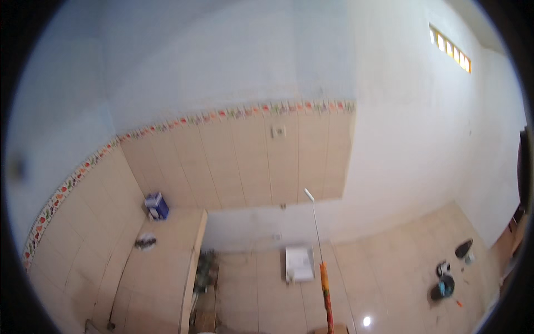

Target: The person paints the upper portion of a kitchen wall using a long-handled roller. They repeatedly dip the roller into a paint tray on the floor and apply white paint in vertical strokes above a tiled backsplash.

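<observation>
Neither of my hands can be made out. A small white paint roller (309,195) on a thin wire frame (318,234) rises before me. Its long handle (325,288), orange at the top and red patterned lower down, runs out at the bottom edge. What grips the handle is not visible. A tan shape (340,330) beside its lower end is cut off by the frame and too unclear to name. On the tiled floor, left of the handle, lies a white paint tray (299,264) with a small pale object (290,274) at its near left corner.
A tiled counter (167,259) at left holds a blue and white box (157,206) and a round plate-like item (146,241). Dark clutter (205,271) sits under its edge. At right, a dark bucket (446,286) and several small things stand on the floor. A wall socket (278,132) is on the tiles.
</observation>
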Demonstrator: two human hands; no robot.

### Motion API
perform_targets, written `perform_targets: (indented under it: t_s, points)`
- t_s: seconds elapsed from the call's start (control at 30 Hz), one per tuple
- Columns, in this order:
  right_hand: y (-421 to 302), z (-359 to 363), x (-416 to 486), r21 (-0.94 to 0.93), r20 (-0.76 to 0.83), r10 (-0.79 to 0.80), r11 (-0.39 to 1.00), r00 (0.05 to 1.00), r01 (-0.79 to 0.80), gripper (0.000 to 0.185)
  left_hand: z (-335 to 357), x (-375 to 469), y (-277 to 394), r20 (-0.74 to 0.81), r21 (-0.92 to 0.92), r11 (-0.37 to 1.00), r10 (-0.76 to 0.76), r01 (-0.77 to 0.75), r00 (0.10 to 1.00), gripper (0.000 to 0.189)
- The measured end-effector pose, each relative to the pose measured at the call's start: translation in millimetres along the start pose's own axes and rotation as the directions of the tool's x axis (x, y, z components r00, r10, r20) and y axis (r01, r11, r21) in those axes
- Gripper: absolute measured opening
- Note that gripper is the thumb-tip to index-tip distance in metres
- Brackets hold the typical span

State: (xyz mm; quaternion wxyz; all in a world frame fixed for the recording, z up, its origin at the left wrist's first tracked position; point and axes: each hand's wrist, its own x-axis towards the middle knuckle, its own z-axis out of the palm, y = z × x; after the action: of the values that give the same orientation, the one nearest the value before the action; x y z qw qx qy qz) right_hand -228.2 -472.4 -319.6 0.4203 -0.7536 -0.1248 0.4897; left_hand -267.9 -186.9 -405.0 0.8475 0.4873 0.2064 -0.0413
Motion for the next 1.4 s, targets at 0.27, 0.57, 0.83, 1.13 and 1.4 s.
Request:
perform_targets:
  t_s: [0.27,0.57,0.83,1.13,1.4]
  points:
    - [-65.5,22.2,-0.2,0.044,0.002,-0.187,0.981,0.982,0.187,0.045,30.0,-46.6,199.3,-0.167,-0.093,0.912,0.381,-0.399,0.91,0.048]
    - [-93.3,45.6,35.6,0.064,0.216,-0.39,0.92,0.895,0.386,0.053,11.5,-109.4,468.0,-0.092,0.019,0.46,0.885,-0.887,0.457,0.042]
    - [-202.9,98.7,33.2,-0.017,0.331,-0.488,0.853,0.808,0.522,0.057,-27.6,-190.5,658.9,-0.095,0.069,0.276,0.958,-0.959,0.269,0.038]
    - [-306.4,221.3,133.9,0.079,0.135,-0.963,0.246,0.234,0.966,0.052,-41.8,-233.1,667.2,-0.22,0.447,0.249,0.962,-0.86,0.164,0.023]
    - [-390.7,257.6,90.7,0.22,0.172,-0.909,0.411,0.379,0.885,0.057,-93.1,-249.0,658.3,-0.141,0.56,0.189,0.981,-0.807,0.132,0.028]
